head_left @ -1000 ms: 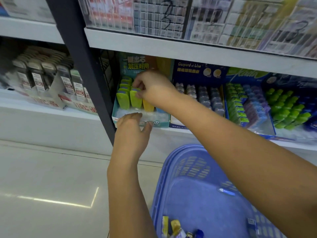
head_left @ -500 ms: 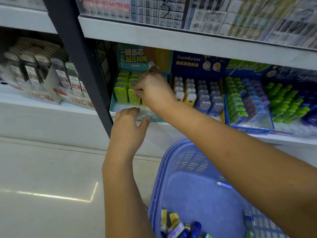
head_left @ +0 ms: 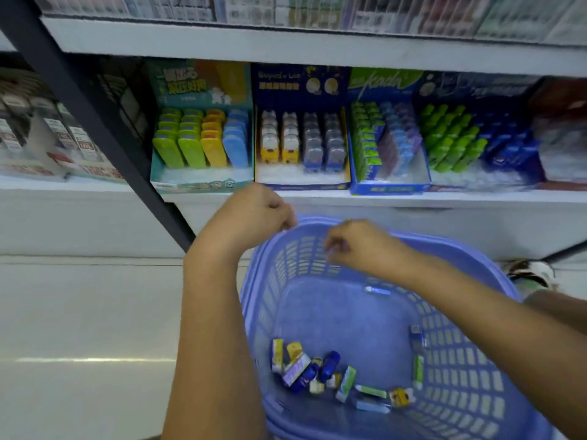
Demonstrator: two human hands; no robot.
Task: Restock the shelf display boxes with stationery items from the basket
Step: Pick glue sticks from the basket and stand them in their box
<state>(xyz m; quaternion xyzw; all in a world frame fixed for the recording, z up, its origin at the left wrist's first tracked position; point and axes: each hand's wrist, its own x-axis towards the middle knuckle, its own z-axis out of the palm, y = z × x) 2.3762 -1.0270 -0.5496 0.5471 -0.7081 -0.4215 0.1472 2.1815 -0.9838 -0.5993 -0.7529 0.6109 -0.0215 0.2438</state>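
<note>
A purple plastic basket (head_left: 470, 385) stands on the floor below the shelf, with several small stationery packs (head_left: 320, 369) lying at its near end. My left hand (head_left: 254, 214) hovers at the basket's far rim, fingers loosely curled and empty. My right hand (head_left: 355, 242) hangs over the basket's far wall, fingers bent downward, nothing visible in them. On the shelf, a teal display box (head_left: 200, 181) holds rows of green, yellow and blue items. Right of it stand a dark blue box (head_left: 301, 182), a green-and-blue box (head_left: 389, 185) and another blue box (head_left: 476, 179).
A black slanted shelf post (head_left: 95, 122) runs down left of the teal box. More packaged goods (head_left: 47, 144) sit on the left shelf section. The upper shelf board (head_left: 317, 49) overhangs the boxes. Pale floor (head_left: 89, 344) lies to the left. A shoe (head_left: 530, 274) shows beside the basket.
Both hands have left the teal display box and dropped down to the basket's far rim. The view has tilted down, showing more of the basket's contents.
</note>
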